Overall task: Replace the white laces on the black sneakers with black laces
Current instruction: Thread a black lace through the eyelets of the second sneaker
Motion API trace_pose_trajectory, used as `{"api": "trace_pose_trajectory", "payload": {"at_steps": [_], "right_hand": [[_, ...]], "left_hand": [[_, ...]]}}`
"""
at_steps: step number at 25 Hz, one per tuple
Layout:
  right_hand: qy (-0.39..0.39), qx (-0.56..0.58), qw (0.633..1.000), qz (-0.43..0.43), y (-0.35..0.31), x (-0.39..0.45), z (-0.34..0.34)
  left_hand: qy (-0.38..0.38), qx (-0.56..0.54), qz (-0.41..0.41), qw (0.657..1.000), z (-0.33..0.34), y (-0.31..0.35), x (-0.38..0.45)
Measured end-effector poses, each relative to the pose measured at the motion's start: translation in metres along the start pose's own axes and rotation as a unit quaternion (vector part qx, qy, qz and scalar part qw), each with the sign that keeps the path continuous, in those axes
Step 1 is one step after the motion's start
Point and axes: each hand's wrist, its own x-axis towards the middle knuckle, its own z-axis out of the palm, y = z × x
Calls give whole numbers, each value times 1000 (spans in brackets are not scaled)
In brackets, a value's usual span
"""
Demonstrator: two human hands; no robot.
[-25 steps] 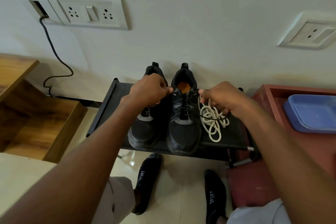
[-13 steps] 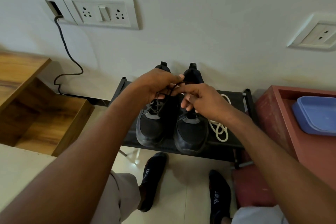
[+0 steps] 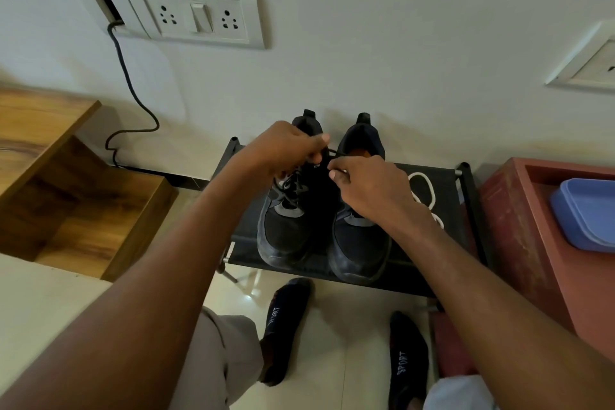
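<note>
Black lace (image 3: 327, 154) pinched between fingers of left hand (image 3: 286, 147) and right hand (image 3: 369, 186), above left sneaker (image 3: 289, 216)

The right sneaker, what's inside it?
An orange insole shows inside the right sneaker; the right hand covers its tongue and lacing, so those can't be seen.

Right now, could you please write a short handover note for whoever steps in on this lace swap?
Left hand and right hand each pinch an end of the black lace above the left sneaker.
Both sneakers sit side by side on the black rack; the right sneaker is next to the white laces, which lie loose on the rack.
Done: white laces out; black lace threaded in the left sneaker.
Left: tie the left sneaker; the right sneaker's lacing is hidden, so check it.
</note>
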Motion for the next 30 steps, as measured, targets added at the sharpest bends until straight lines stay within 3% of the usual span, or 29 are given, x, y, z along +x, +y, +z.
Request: {"api": "trace_pose_trajectory", "payload": {"at_steps": [3,7,11,13,18,20,24,30], "right_hand": [[5,-38,999,20,-5,-1,2],[58,-33,997,44,5,-8,2],[28,8,999,-32,5,-12,5],[25,-10,999,-22,2,-9,3],[70,-42,996,38,3,-9,1],[76,-21,997,25,4,-12,1],[16,-16,999,-32,0,-15,2],[63,-52,996,34,1,-10,2]], "left_hand": [[-8,-144,45,988,-2,3,3],[-12,-184,90,979,6,9,7],[52,-157,100,981,11,14,8],[83,-121,99,984,12,13,7],[66,-171,59,981,10,16,4],[48,-194,64,978,12,17,4],[52,-193,72,977,15,15,4],[38,-184,65,980,13,9,3]]}}
